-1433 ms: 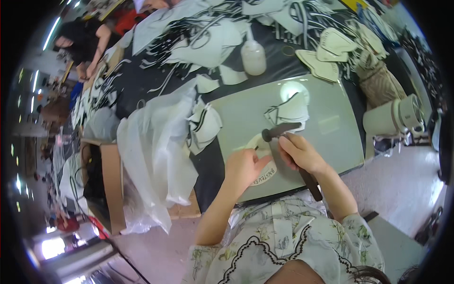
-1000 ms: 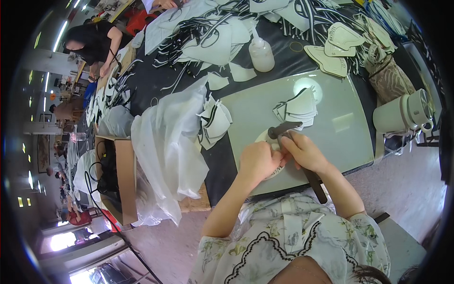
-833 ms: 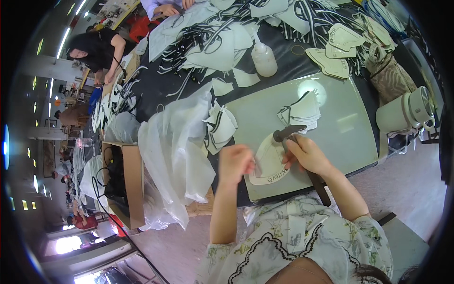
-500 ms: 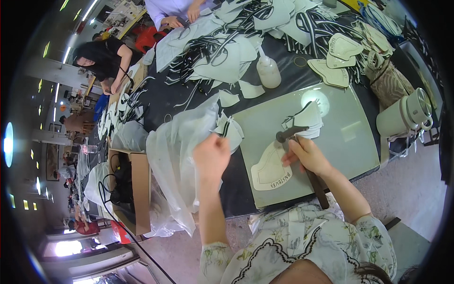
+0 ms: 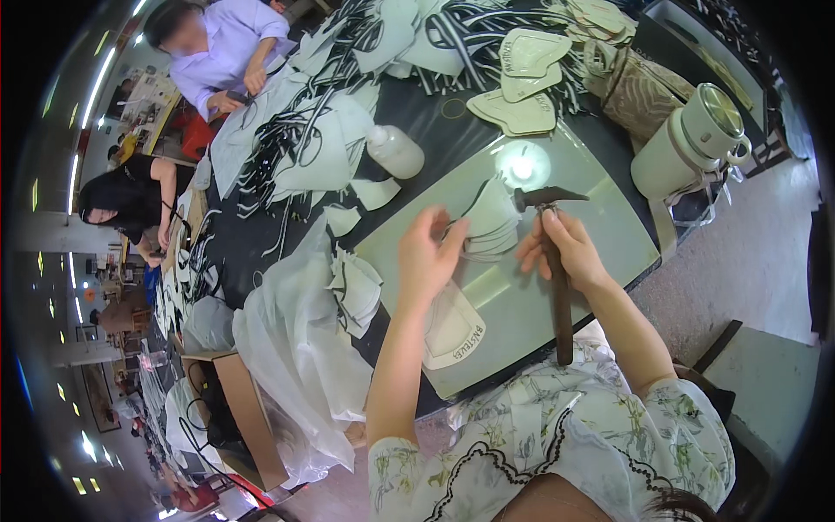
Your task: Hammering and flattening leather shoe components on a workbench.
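My right hand [image 5: 567, 250] grips a hammer [image 5: 560, 304] high on its dark handle, just under the metal head. Some fingers of that hand stick out to the side. My left hand [image 5: 426, 257], thumb and fingers apart, is at the left edge of a fanned stack of white cut pieces with dark edging [image 5: 492, 219]; whether it touches them I cannot tell. The stack lies on a smooth greenish slab [image 5: 522, 326]. A pale lettered template [image 5: 454, 329] lies partly under my left forearm.
Left of the slab are more edged pieces [image 5: 357, 291], a plastic bag [image 5: 296, 322] and a cardboard box [image 5: 248, 418]. Beyond stand a white squeeze bottle [image 5: 396, 152], piled cut parts [image 5: 322, 143] and templates [image 5: 513, 113]. A tumbler [image 5: 687, 148] stands right. Two people work across the table.
My left hand has moved right, from a closed fist above the bag to the stack, and its fingers have opened. The hammer stays in my right hand, its handle now more upright. The view has shifted.
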Demonstrator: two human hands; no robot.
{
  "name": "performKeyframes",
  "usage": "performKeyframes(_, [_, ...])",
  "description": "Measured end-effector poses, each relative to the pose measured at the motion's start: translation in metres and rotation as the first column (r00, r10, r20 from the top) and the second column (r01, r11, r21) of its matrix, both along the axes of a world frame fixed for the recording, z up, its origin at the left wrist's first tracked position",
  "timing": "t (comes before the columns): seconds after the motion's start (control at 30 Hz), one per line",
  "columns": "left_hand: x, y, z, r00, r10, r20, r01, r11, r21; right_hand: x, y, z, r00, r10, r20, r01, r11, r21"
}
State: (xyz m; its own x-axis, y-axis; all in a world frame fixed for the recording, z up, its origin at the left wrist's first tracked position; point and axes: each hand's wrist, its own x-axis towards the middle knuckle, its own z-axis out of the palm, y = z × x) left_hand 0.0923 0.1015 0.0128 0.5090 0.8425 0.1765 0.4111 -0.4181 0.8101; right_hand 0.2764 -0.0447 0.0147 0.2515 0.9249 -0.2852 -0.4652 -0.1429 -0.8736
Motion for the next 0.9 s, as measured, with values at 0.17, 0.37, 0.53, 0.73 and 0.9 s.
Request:
performKeyframes(0.17, [0.035,-0.006,0.024,0.951,-0.094,-0.293,0.084,0.995,-0.045,0.005,-0.008,-0.001,0.997,-0.018,-0.079,0.018,1.0,-0.007])
performKeyframes(0.37, [0.036,-0.032,0.012,0.976,0.003,-0.217,0.122,0.82,0.559,0.003,-0.006,-0.003,0.999,0.036,-0.037,-0.038,0.999,-0.034])
performKeyframes(0.53, [-0.004,-0.017,0.028,0.935,0.136,0.327,0.0,0.922,-0.386,0.002,-0.006,-0.008,0.999,0.024,-0.022,-0.025,0.999,-0.029])
performKeyframes(0.73, [-0.109,-0.045,0.021,0.954,0.184,0.239,-0.058,0.89,-0.452,0.003,-0.001,-0.003,0.998,0.06,0.001,-0.06,0.998,-0.036])
performKeyframes(0.9, [-0.121,-0.095,-0.003,0.896,0.379,0.232,-0.207,0.818,-0.536,-0.04,0.007,0.012,0.978,0.207,-0.011,-0.207,0.973,-0.097])
